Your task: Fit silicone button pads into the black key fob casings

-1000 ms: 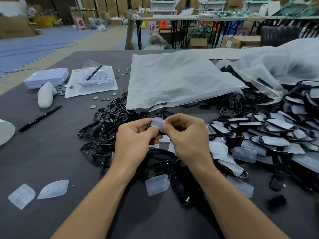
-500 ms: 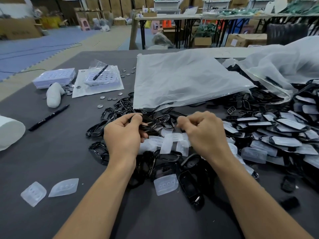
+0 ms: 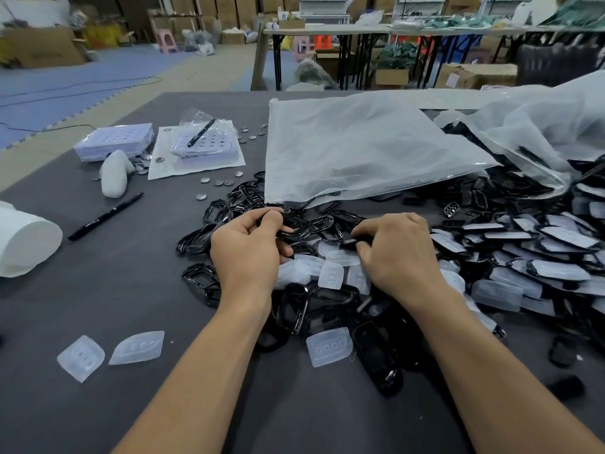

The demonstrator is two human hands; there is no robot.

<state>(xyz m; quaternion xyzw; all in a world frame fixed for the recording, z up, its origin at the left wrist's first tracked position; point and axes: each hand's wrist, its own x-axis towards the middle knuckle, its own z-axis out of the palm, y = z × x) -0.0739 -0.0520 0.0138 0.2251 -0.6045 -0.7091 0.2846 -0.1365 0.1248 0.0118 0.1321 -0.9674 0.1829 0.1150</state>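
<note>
Between both hands, on the dark grey counter (image 3: 98, 290): loose translucent white silicone button pads (image 3: 330, 274), soft, matte, dimpled, rounded at one end; just below and inward of either set of fingers; long axes mixed, the middle one running away from the body; about equally near to each hand. Grips, with curled fingers of the left hand (image 3: 248, 250), a glossy black oval key fob casing frame (image 3: 302, 224), hard and hollow; pinches, between thumb and fingers of the right hand (image 3: 399, 253), a small black piece (image 3: 349, 241), kind unclear. Likely calls for freeing the right fingers, then reaching down and inward for the nearest pad.
</note>
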